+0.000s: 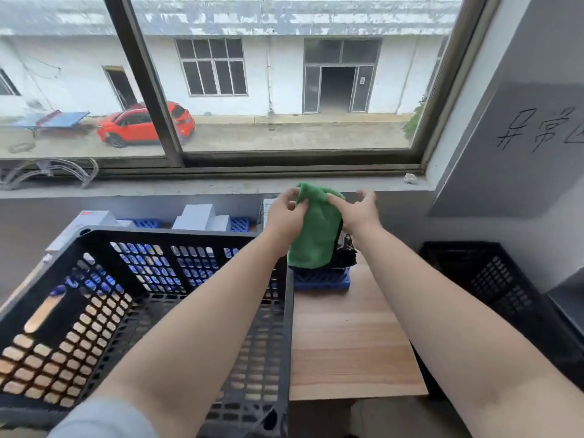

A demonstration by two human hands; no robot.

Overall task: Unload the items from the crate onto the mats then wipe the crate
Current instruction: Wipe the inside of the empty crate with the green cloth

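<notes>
While the black crate [151, 298] sits on the bench [347, 343], the left hand [284, 216] pinches the green cloth [316, 235]; the right hand [357, 213] pinches its other edge.

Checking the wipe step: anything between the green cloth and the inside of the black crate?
Nothing visible. Both hands hold the green cloth in the air, left hand pinching its upper edge, right hand on its other side. The black crate sits just left of it, top open, interior apparently empty.
</notes>
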